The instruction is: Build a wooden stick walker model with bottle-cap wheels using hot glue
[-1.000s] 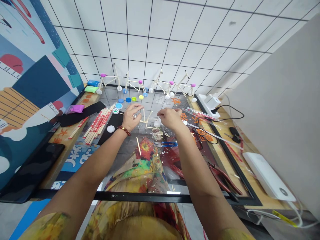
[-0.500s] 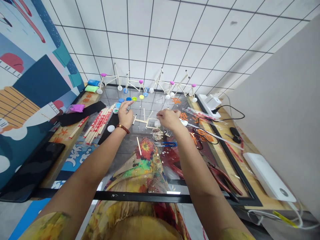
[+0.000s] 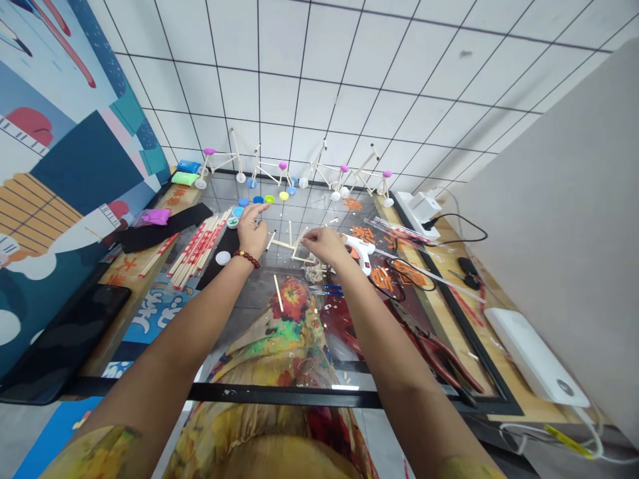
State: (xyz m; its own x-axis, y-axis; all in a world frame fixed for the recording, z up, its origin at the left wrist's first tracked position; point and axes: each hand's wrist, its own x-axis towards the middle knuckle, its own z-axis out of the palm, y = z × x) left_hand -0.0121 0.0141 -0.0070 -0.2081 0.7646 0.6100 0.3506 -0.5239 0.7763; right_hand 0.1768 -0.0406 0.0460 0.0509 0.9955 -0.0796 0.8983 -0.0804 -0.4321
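A small frame of chopstick pieces stands on the glass tabletop between my hands. My left hand hovers at its left side, thumb and index finger apart, with nothing visible between them. A beaded bracelet is on that wrist. On the frame's right side, my right hand has its fingertips pinched together close to an upright stick; what they hold is hidden. Right beside that hand lies a white and orange glue gun. Below it is a clear cup with stick scraps around it.
Several finished stick bicycles with pink seats line the wall. Bottle caps lie before them. Wrapped chopsticks and a phone are at left; blue-handled scissors, red pliers and a power strip are at right.
My right hand has moved left to the stick frame, uncovering the glue gun. The white cap near its fingers is no longer visible. My left hand has barely moved.
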